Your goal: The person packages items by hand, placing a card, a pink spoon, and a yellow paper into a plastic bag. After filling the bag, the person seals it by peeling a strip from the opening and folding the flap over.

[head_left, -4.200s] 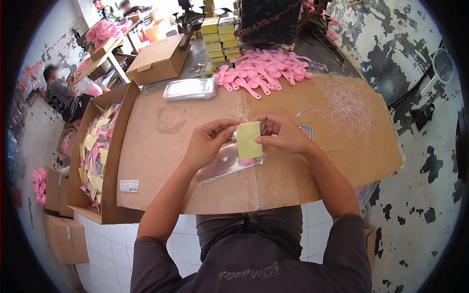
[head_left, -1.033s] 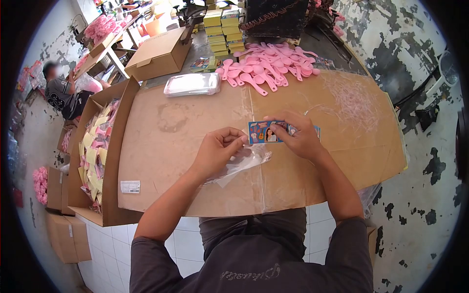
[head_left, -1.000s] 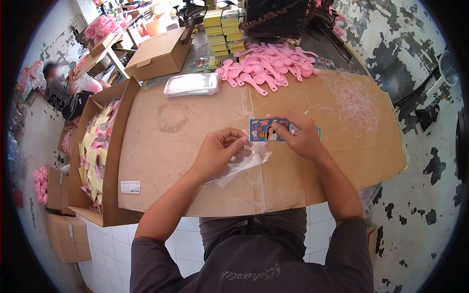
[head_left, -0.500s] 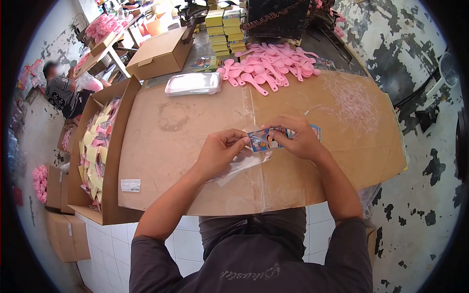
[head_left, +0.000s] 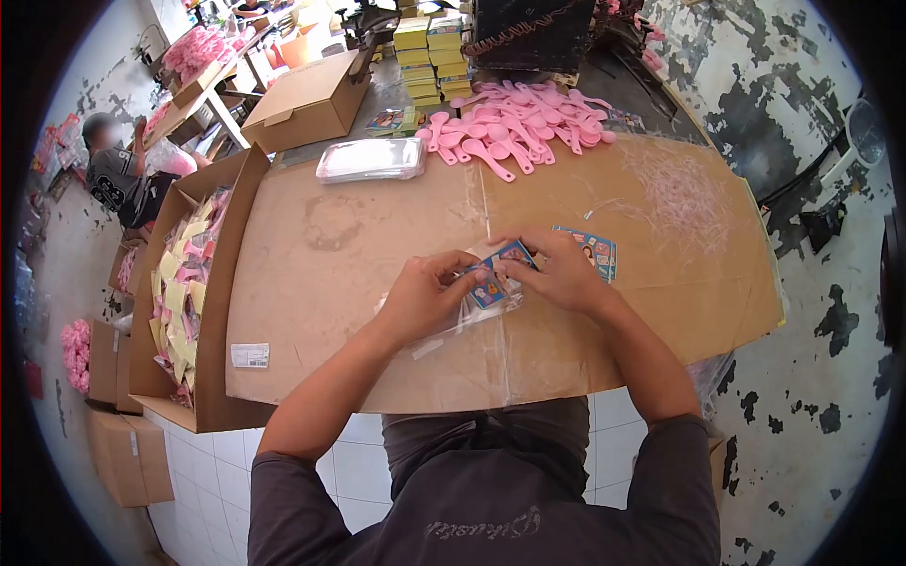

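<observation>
Between my two hands a small blue printed card (head_left: 488,291) is held at a slant, over a clear plastic bag (head_left: 455,326). My left hand (head_left: 429,292) pinches the card's left side, with the bag under its fingers. At the card's upper right, my right hand (head_left: 559,271) grips it between thumb and fingers. More blue printed cards (head_left: 600,253) lie on the cardboard-covered table (head_left: 321,292), just beyond my right hand.
Pink spoons (head_left: 519,123) are heaped at the back, beside a stack of clear bags (head_left: 371,160) and stacked cards (head_left: 429,58). An open carton (head_left: 247,189) of packed items stands left. Plastic strands (head_left: 675,198) lie right. Another person (head_left: 118,170) sits far left.
The card in my hands has turned from nearly level to slanted. My right hand has moved slightly left, and the cards beyond it show more fully.
</observation>
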The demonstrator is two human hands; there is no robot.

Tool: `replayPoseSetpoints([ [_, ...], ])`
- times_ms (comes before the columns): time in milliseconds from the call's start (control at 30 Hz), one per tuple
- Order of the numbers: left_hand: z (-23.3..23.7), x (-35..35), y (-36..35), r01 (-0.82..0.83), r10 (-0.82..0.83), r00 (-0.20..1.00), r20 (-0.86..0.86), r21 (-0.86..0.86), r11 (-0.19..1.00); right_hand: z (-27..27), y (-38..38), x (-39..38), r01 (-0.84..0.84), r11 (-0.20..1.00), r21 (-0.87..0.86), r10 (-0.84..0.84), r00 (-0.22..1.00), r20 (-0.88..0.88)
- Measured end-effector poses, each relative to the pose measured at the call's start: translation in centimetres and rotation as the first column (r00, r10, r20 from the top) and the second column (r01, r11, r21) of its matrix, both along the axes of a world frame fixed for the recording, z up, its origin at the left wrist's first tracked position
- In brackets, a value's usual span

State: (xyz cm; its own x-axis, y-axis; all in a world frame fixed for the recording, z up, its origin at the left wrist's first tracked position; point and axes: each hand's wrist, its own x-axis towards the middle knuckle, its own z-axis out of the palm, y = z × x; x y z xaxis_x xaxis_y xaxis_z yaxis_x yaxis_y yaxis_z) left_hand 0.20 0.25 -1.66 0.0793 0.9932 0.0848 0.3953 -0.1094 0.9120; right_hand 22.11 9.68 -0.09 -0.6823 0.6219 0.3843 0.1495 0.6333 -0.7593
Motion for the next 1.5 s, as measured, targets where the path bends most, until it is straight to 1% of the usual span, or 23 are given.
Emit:
replayPoseSetpoints([
  [100, 0.2, -0.1, 0.2, -0.040, 0.049, 0.957, 0.287, -0.039, 0.998, 0.1, 1.3, 0.3, 0.075, 0.964, -0.255, -0.093, 0.994, -0.062],
  [200, 0.9, -0.1, 0.2, -0.040, 0.062, 0.945, 0.322, -0.074, 0.996, -0.4, 1.9, 0.7, 0.036, 0.933, -0.357, -0.079, 0.991, -0.105],
  [300, 0.5, 0.2, 0.7, -0.026, 0.037, 0.943, 0.332, -0.037, 0.999, -0.3, 1.4, 0.2, -0.006, 0.953, -0.304, -0.063, 0.975, -0.214],
  [400, 1.1, 0.6, 1.4, -0.063, 0.043, 0.974, 0.224, 0.085, 0.994, -0.2, 1.0, 0.0, -0.051, 0.951, -0.305, 0.016, 0.993, -0.116],
  [500, 3.4, 0.9, 1.7, -0.046, 0.046, 0.999, -0.024, 0.001, 0.999, -0.2, 1.5, -0.2, 0.005, 0.991, -0.132, -0.006, 1.000, -0.007],
  [600, 3.2, 0.9, 3.4, -0.050, 0.059, 0.979, -0.193, 0.049, 0.998, -0.1, 1.8, -0.3, 0.046, 0.997, 0.067, -0.045, 0.999, -0.019],
  [667, 2.3, 1.1, 4.7, -0.030, 0.121, 0.943, -0.309, 0.285, 0.958, 1.3, 0.2, -0.7, 0.245, 0.928, 0.280, -0.252, 0.968, -0.010],
  [700, 1.7, 1.1, 5.5, -0.005, 0.160, 0.919, -0.359, 0.398, 0.918, 2.3, -0.7, -0.8, 0.335, 0.860, 0.384, -0.353, 0.935, -0.025],
  [733, 1.0, 1.2, 6.1, 0.042, 0.171, 0.917, -0.361, 0.513, 0.857, 2.9, -1.9, -1.1, 0.236, 0.872, 0.429, -0.251, 0.968, -0.022],
  [800, 0.2, 1.6, 8.0, 0.091, 0.154, 0.892, -0.426, 0.501, 0.860, 3.8, -5.1, -2.6, 0.042, 0.856, 0.516, -0.045, 0.999, -0.007],
  [867, 0.2, 2.7, 8.5, 0.127, 0.150, 0.865, -0.478, 0.499, 0.857, 4.1, -9.6, -3.8, -0.146, 0.779, 0.609, 0.125, 0.989, 0.077],
  [933, 0.7, 3.8, 8.6, 0.147, 0.163, 0.839, -0.519, 0.505, 0.850, 2.7, -13.1, -5.5, -0.353, 0.762, 0.543, 0.324, 0.934, 0.152],
  [1000, 0.6, 4.6, 9.0, 0.190, 0.148, 0.823, -0.548, 0.511, 0.838, 1.7, -16.0, -7.1, -0.537, 0.712, 0.452, 0.510, 0.838, 0.193],
  [1100, 0.5, 5.4, 9.3, 0.234, 0.126, 0.808, -0.576, 0.509, 0.828, 0.6, -18.4, -9.0, -0.639, 0.643, 0.421, 0.620, 0.758, 0.203],
  [1133, 0.4, 5.5, 9.2, 0.242, 0.121, 0.804, -0.582, 0.506, 0.828, 0.2, -18.5, -9.2, -0.628, 0.657, 0.417, 0.600, 0.771, 0.214],
  [1233, 0.4, 4.0, 8.7, 0.217, 0.119, 0.796, -0.593, 0.464, 0.859, 0.4, -16.9, -7.5, -0.504, 0.653, 0.564, 0.399, 0.863, 0.310],
  [1267, 0.1, 3.3, 8.6, 0.191, 0.137, 0.806, -0.576, 0.471, 0.861, 1.0, -16.3, -6.4, -0.495, 0.646, 0.581, 0.298, 0.865, 0.404],
  [1333, -0.4, 1.7, 8.4, 0.139, 0.172, 0.824, -0.540, 0.486, 0.863, 1.7, -14.6, -4.2, -0.343, 0.781, 0.522, 0.146, 0.913, 0.381],
  [1400, -0.4, 0.1, 7.7, 0.089, 0.164, 0.867, -0.471, 0.469, 0.879, 3.0, -11.8, -1.8, -0.191, 0.735, 0.651, -0.112, 0.912, 0.394],
  [1467, -0.1, -1.0, 6.5, 0.034, 0.170, 0.901, -0.398, 0.455, 0.890, 4.3, -8.6, 0.2, -0.105, 0.724, 0.682, -0.183, 0.924, 0.336],
  [1500, 0.9, -1.1, 5.4, -0.050, 0.143, 0.952, -0.272, 0.320, 0.946, 4.6, -7.0, 1.2, -0.083, 0.752, 0.654, -0.194, 0.920, 0.340],
])
